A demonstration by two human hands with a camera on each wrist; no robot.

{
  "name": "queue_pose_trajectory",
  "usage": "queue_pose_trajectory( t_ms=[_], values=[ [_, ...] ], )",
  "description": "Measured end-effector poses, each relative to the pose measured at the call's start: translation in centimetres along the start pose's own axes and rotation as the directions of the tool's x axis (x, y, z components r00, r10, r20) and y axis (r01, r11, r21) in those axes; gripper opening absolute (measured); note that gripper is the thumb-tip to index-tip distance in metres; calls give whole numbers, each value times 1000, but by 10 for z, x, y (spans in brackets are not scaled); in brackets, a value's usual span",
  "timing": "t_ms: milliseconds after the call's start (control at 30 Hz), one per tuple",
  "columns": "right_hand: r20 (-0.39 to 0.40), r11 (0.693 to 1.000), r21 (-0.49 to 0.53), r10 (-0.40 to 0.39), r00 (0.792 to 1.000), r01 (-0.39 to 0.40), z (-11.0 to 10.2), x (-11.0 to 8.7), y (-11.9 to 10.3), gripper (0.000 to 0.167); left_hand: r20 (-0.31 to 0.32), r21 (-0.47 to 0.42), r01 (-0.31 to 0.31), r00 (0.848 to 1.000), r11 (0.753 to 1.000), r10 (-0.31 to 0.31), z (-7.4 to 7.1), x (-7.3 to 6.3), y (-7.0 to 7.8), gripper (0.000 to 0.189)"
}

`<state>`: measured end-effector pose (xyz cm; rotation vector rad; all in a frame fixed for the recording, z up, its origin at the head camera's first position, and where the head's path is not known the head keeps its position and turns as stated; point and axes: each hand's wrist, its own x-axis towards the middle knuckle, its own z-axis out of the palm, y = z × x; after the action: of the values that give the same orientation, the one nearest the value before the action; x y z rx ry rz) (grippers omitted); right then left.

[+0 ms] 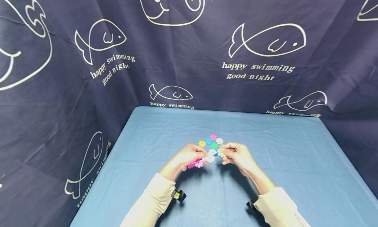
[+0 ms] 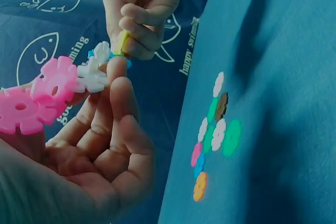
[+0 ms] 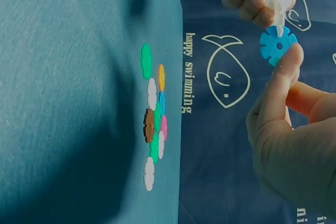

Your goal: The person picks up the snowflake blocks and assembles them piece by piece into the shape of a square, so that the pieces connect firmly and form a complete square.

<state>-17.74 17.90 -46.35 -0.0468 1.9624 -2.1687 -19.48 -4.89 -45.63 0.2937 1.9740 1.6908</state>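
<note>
My left hand holds a chain of interlocked plastic snowflake discs above the table. In the left wrist view the chain runs from pink discs through white discs towards a blue one, which is partly hidden. That blue disc faces the right wrist camera, just beyond the right thumb. My right hand pinches a yellow disc at the far end of the chain, touching or very near the blue disc. The two hands are close together, fingertips towards each other.
Loose snowflake discs lie flat on the blue table beyond the hands. Among them are a brown disc, a pink disc, an orange-yellow disc and several green and white ones. A dark printed curtain surrounds the table.
</note>
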Motion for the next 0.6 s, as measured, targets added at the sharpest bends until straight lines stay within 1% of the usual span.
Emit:
queue_pose_trajectory(
  t_ms=[133, 233, 400, 467, 600],
  values=[
    [7, 1000, -9, -3, 1000, 3, 0, 0, 0, 23, -5, -37, -6, 1000, 999, 6, 3, -1, -1, 20],
    [19, 1000, -7, -4, 1000, 4, 0, -1, 1, 18, -6, -44, -7, 1000, 999, 7, 4, -1, -1, 19],
    [40, 1000, 9, 11, 999, -11, -1, -3, 3, 22, -3, -20, 9, 1000, 1000, -9, 5, -1, -2, 20],
    [44, 1000, 20, 14, 999, -14, -2, -3, 4, 24, -4, -12, 6, 1000, 1000, -6, 5, -1, -2, 20],
    [47, 999, 44, 9, 999, -11, -1, -3, 6, 26, -5, -25, 1, 1000, 1000, -1, 7, -1, -2, 21]
  ],
)
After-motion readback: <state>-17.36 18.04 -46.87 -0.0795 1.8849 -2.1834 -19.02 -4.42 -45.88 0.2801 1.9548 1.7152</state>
